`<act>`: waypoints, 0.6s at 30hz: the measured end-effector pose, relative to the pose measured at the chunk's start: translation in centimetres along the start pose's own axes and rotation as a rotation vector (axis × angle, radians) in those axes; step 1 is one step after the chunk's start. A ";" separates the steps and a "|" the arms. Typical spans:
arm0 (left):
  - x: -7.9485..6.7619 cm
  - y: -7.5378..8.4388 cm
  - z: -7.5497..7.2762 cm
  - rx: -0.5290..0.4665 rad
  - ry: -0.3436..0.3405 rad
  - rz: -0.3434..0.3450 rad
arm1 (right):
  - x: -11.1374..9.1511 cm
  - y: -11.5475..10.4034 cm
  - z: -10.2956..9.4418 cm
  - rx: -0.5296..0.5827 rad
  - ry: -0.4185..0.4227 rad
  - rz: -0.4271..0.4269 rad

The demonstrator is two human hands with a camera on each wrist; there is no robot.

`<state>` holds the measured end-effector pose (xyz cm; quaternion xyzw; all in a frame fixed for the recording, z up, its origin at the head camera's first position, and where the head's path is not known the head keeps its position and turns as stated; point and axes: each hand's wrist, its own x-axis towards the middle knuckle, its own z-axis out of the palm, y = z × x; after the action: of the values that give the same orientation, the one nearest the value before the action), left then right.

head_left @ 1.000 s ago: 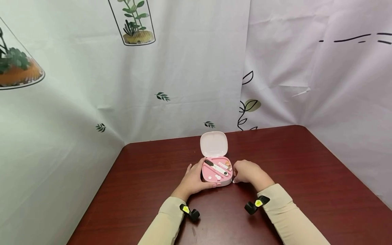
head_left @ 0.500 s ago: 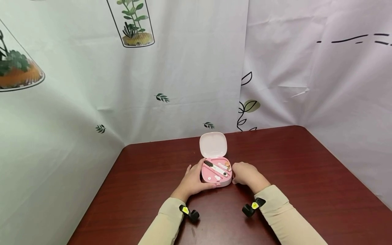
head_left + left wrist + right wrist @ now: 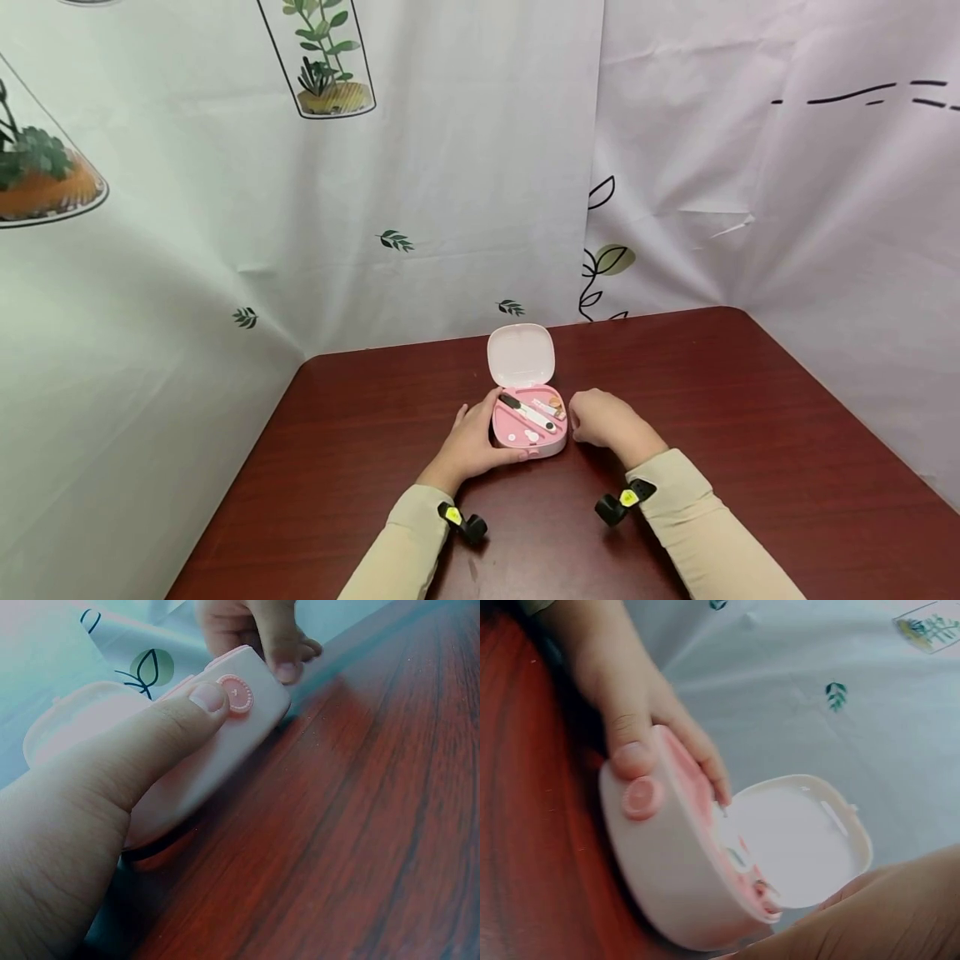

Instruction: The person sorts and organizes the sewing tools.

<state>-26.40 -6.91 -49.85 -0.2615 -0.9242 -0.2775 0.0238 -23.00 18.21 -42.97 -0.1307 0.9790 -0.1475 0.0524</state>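
Note:
A small pink case (image 3: 517,446) stands on the table with its white lid (image 3: 521,355) swung up at the back. Its pink tray holds a white tool with a black end (image 3: 527,412), a narrower white piece (image 3: 548,408) and small white pieces (image 3: 532,436). My left hand (image 3: 468,443) grips the case from the left, its thumb (image 3: 206,697) on the front next to a round pink button (image 3: 237,694). Against the right side sits my right hand (image 3: 604,419), fingers curled and pointing down. I cannot tell whether it pinches anything.
Under everything lies a reddish-brown wooden table (image 3: 375,433). A white cloth (image 3: 465,167) with printed plants hangs behind it and along both sides. Black cameras sit on both wrists, the left camera (image 3: 474,528) and the right camera (image 3: 611,510).
My right hand shifts slightly left toward the case, then back up a little. A small white bit seen at its fingertips a second ago no longer shows. My left hand keeps its grip.

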 end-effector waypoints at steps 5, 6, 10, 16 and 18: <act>0.0 0.1 0.0 -0.004 -0.003 -0.004 | -0.3 0.1 -1.3 0.007 0.108 -0.005; 0.0 0.1 0.0 -0.003 -0.004 -0.003 | -0.3 0.1 -1.5 0.012 0.139 -0.011; -0.1 0.1 -0.1 -0.005 0.000 0.000 | -0.3 -0.4 -1.9 0.037 0.248 -0.068; -0.1 0.0 0.0 -0.002 0.004 0.015 | -0.2 -2.2 -1.5 0.127 0.266 -0.221; -0.1 0.0 0.0 0.002 0.003 0.017 | -0.2 -2.7 -1.2 0.135 0.258 -0.272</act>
<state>-26.28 -6.99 -49.90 -0.2686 -0.9223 -0.2765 0.0279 -22.29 16.12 -41.04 -0.2381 0.9388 -0.2339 -0.0851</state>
